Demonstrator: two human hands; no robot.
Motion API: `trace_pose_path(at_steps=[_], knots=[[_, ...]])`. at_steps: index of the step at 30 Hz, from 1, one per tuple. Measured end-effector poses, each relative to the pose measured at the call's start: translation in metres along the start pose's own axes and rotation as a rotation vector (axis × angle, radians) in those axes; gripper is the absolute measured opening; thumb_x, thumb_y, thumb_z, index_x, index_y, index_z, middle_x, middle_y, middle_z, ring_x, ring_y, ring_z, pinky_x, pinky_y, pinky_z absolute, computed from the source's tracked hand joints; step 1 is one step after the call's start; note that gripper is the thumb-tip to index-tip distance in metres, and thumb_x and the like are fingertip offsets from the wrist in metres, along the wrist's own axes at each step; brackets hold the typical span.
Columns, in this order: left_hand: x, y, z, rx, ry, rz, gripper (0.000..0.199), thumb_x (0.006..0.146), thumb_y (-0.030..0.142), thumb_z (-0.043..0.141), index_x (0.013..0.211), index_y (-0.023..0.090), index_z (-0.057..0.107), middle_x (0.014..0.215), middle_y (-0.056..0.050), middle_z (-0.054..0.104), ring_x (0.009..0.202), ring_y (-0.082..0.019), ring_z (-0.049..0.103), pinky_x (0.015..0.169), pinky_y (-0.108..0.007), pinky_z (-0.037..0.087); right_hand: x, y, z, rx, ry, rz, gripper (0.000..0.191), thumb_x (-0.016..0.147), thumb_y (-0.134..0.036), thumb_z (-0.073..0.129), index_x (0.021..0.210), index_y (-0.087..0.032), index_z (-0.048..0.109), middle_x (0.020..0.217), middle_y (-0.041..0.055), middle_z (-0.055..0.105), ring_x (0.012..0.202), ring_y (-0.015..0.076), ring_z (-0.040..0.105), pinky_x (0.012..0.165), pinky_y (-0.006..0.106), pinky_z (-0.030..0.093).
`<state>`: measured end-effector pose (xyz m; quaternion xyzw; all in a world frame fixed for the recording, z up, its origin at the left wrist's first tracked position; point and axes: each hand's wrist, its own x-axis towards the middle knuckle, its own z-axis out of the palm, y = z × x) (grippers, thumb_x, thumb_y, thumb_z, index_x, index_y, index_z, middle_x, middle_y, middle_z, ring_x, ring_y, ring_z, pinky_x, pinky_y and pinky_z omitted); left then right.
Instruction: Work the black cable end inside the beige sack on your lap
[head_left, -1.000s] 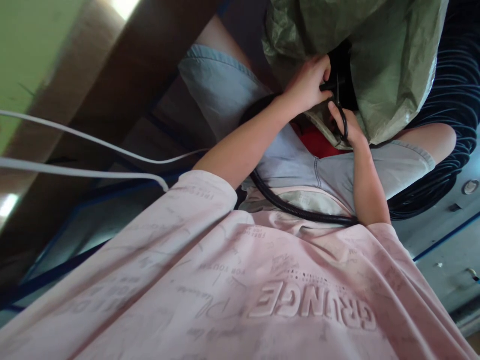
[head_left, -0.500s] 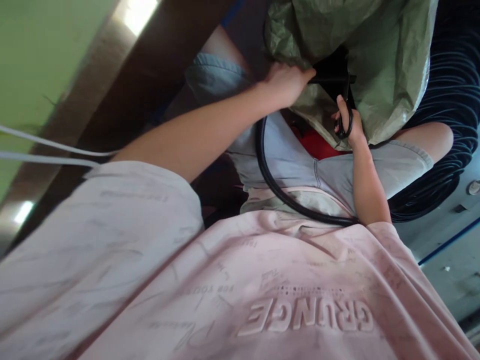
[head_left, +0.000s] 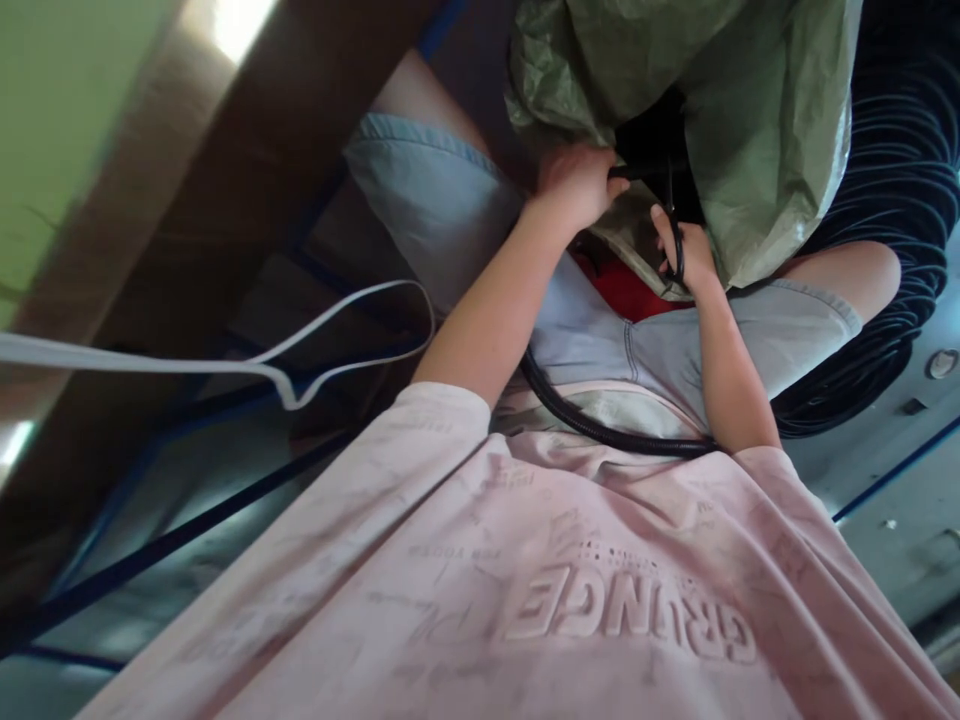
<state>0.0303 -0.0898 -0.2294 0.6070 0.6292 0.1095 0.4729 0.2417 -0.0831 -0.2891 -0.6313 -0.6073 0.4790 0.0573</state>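
Observation:
My left hand [head_left: 574, 185] is closed around a black corrugated tube [head_left: 600, 432], whose end juts out to the right of my fingers. The tube curves across my lap and passes behind my left forearm. In my right hand [head_left: 690, 255] is a pair of black-handled scissors [head_left: 677, 250], with fingers through the handle loops. Its blades point up at the tube, over the dark mouth of a green woven sack [head_left: 780, 130]. Against the dark opening I cannot tell whether the blades touch the tube.
A big coil of black tubing [head_left: 892, 200] lies at the right beside my knee. On the left, white cord [head_left: 150, 355] hangs in a loop near my left arm, by a table edge [head_left: 217, 120]. Something red [head_left: 630, 290] sits between my legs under the sack.
My left elbow has come in towards my body, and my left hand with the tube has shifted slightly down. The scissors have turned more upright. The white cord's loop has come into view.

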Motion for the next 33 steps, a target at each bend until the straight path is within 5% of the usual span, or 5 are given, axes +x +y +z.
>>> trace_pose_path(at_steps=[4, 10, 21, 27, 33], knots=[[0.005, -0.011, -0.003, 0.144, 0.152, -0.042, 0.051, 0.084, 0.063, 0.048, 0.129, 0.05, 0.068, 0.121, 0.0, 0.076, 0.126, -0.038, 0.059, 0.1, -0.055, 0.043, 0.001, 0.002, -0.004, -0.019, 0.009, -0.014, 0.069, 0.091, -0.089, 0.045, 0.085, -0.024, 0.068, 0.074, 0.0057, 0.067, 0.07, 0.024, 0.073, 0.063, 0.034, 0.061], [0.018, -0.015, 0.003, 0.154, 0.044, -0.014, 0.044, 0.092, 0.061, 0.044, 0.118, 0.04, 0.071, 0.108, 0.0, 0.078, 0.112, -0.028, 0.061, 0.091, -0.045, 0.042, -0.004, -0.001, -0.008, -0.051, 0.014, -0.041, 0.061, 0.094, -0.082, 0.052, 0.092, -0.024, 0.069, 0.071, 0.004, 0.064, 0.082, 0.0262, 0.074, 0.071, 0.034, 0.062], [0.027, -0.009, 0.001, 0.119, 0.126, 0.131, 0.042, 0.104, 0.054, 0.045, 0.137, 0.031, 0.06, 0.132, 0.01, 0.071, 0.108, -0.012, 0.055, 0.1, -0.031, 0.04, -0.004, 0.005, -0.013, -0.046, 0.048, -0.102, 0.061, 0.094, -0.081, 0.05, 0.087, -0.023, 0.069, 0.068, 0.0038, 0.064, 0.08, 0.0261, 0.073, 0.071, 0.035, 0.06], [0.042, -0.012, 0.012, 0.2, 0.361, 0.005, 0.031, 0.103, 0.035, 0.057, 0.127, 0.023, 0.072, 0.125, -0.002, 0.076, 0.115, -0.021, 0.068, 0.096, -0.035, 0.05, 0.003, 0.012, -0.009, -0.022, 0.033, -0.134, 0.07, 0.089, -0.089, 0.048, 0.083, -0.022, 0.067, 0.069, 0.004, 0.066, 0.07, 0.0228, 0.07, 0.066, 0.033, 0.055], [0.047, -0.018, 0.016, 0.228, 0.403, -0.056, 0.035, 0.098, 0.037, 0.064, 0.129, 0.024, 0.074, 0.124, -0.005, 0.077, 0.119, -0.03, 0.069, 0.098, -0.045, 0.053, 0.011, 0.019, -0.007, 0.18, -0.04, -0.13, 0.079, 0.078, -0.098, 0.05, 0.071, -0.02, 0.063, 0.069, 0.0031, 0.067, 0.05, 0.0146, 0.059, 0.052, 0.03, 0.043]])
